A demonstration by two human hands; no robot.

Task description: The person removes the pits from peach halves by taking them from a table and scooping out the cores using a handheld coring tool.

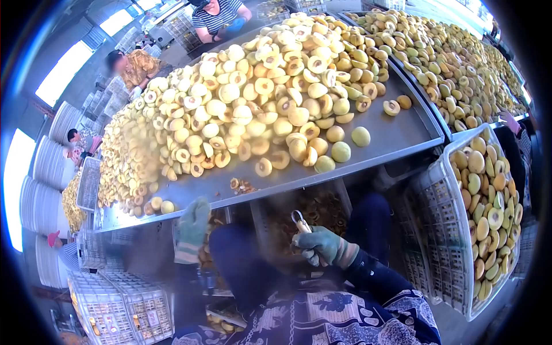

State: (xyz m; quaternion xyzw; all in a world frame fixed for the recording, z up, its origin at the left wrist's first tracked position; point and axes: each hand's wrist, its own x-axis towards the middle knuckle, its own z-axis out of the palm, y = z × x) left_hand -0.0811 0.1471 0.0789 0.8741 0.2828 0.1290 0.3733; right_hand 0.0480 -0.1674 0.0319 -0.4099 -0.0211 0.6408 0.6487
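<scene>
Patterned garment [330, 313]; gloved right hand [325, 246] curled round ring-tipped tool [303, 226].

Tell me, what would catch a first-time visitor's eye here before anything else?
Most likely the big heap of yellow fruit, many pieces halved, piled on the metal table straight ahead. Next, perhaps, the gloved right hand on the near side of the table, its fingers closed around a small looped tool. A pale crate filled with more fruit also stands out, off to the right.
</scene>
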